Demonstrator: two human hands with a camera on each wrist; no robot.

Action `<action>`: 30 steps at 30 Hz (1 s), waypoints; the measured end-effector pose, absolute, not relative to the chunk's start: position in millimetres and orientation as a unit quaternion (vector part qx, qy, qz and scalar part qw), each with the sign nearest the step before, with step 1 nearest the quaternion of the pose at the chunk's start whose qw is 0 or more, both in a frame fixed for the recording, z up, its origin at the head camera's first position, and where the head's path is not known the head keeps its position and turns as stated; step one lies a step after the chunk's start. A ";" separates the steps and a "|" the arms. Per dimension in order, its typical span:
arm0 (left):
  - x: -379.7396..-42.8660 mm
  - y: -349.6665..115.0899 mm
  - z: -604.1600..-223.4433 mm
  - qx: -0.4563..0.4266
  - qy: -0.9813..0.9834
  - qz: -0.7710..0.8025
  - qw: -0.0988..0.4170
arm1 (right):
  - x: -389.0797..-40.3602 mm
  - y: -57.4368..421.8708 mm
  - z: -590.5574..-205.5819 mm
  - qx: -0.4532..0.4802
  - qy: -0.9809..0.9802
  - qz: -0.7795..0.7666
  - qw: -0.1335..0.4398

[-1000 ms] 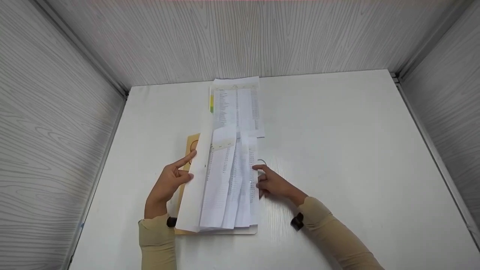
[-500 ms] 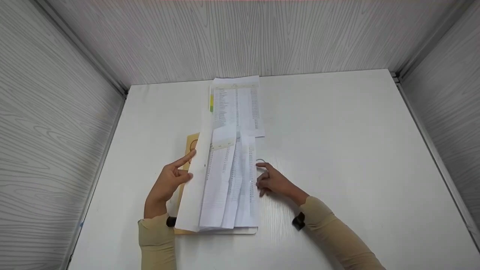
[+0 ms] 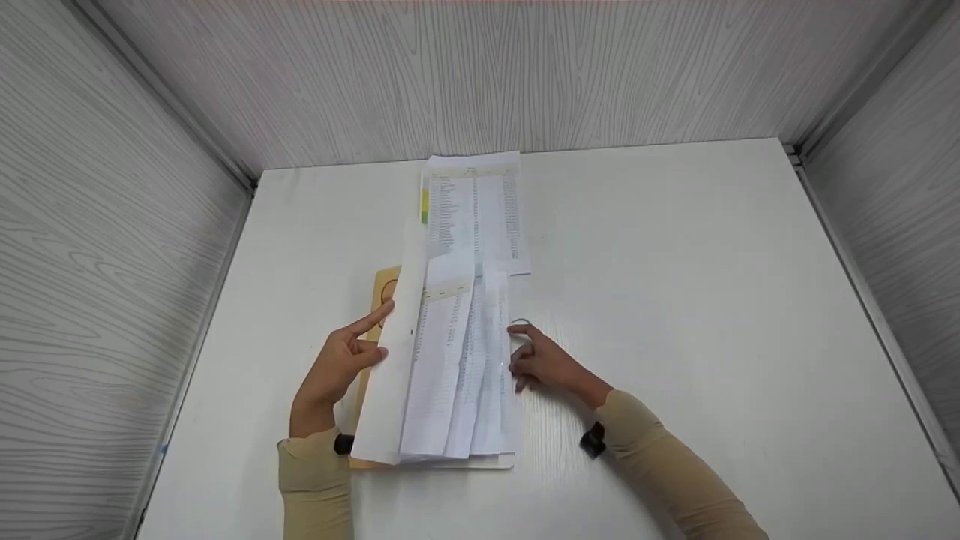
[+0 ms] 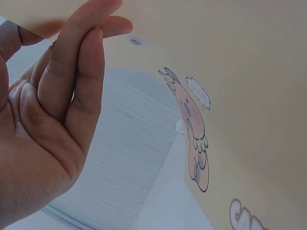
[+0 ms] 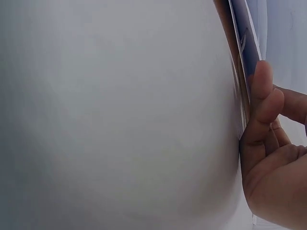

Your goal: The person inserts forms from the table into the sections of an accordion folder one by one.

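In the head view a paper folder lies opened towards me, its tan outer side (image 3: 382, 281) showing along the left. My left hand (image 3: 337, 365) pinches the raised white cover (image 3: 388, 375) by its left edge. The left wrist view shows the cover's outer side (image 4: 249, 105), with cartoon figures and a small hole. Several loose printed sheets (image 3: 439, 375) fan out inside the folder. At their right edge, my right hand (image 3: 544, 360) touches the paper with its fingertips. In the right wrist view, its fingers (image 5: 263, 79) lie against thin layered edges.
Behind the folder another printed sheet (image 3: 476, 217) lies on the white table (image 3: 660, 300), over something with a yellow-green strip (image 3: 424, 206). A thin curved grey line (image 3: 521, 321) shows beside the right hand. Wood-grain panels (image 3: 480, 75) wall in the back and both sides.
The right fingers have shifted slightly along the sheets' right edge, and the rightmost sheet has slid a little to the left. My left hand and the cover stay nearly still.
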State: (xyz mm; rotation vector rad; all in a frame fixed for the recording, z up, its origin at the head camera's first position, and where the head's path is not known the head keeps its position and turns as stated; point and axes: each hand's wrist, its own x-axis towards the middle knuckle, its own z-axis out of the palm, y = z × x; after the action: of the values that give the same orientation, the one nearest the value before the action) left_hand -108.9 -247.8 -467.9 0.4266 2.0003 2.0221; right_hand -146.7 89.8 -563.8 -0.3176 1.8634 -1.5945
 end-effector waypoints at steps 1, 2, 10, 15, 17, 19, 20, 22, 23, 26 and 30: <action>-108.8 -247.8 -468.2 0.147 0.690 0.696 0.133 | -147.0 89.2 -564.2 -0.121 0.713 -0.607 0.328; -108.8 -247.9 -468.5 0.147 0.690 0.696 0.132 | -147.2 88.5 -564.4 -0.122 0.715 -0.606 0.327; -109.5 -248.5 -469.2 0.142 0.694 0.694 0.131 | -146.1 85.5 -561.0 -0.118 0.718 -0.602 0.329; -108.9 -248.6 -469.4 0.131 0.696 0.693 0.133 | -148.0 86.5 -566.7 -0.118 0.714 -0.604 0.334; -108.7 -248.6 -470.1 0.130 0.695 0.694 0.133 | -148.2 87.8 -566.3 -0.114 0.710 -0.609 0.336; -108.4 -248.6 -471.0 0.129 0.694 0.696 0.132 | -148.8 89.8 -565.0 -0.112 0.709 -0.610 0.334; -108.3 -248.5 -471.4 0.130 0.693 0.696 0.132 | -149.5 90.8 -564.4 -0.111 0.711 -0.610 0.332; -108.0 -248.6 -471.9 0.131 0.692 0.698 0.130 | -151.7 93.1 -562.8 -0.109 0.723 -0.602 0.319; -107.9 -248.7 -472.2 0.131 0.691 0.699 0.129 | -153.3 94.5 -562.2 -0.111 0.733 -0.595 0.309; -107.5 -248.8 -472.3 0.132 0.690 0.700 0.129 | -161.0 99.3 -560.6 -0.116 0.768 -0.570 0.268; -106.7 -249.1 -472.4 0.130 0.691 0.699 0.130 | -175.7 108.0 -558.0 -0.116 0.792 -0.558 0.219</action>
State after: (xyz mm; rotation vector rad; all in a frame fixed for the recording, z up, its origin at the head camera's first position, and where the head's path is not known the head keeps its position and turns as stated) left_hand -106.7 -249.1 -472.4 0.3774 2.0082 2.0299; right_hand -175.7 108.0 -558.0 -0.3200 2.1922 -1.5441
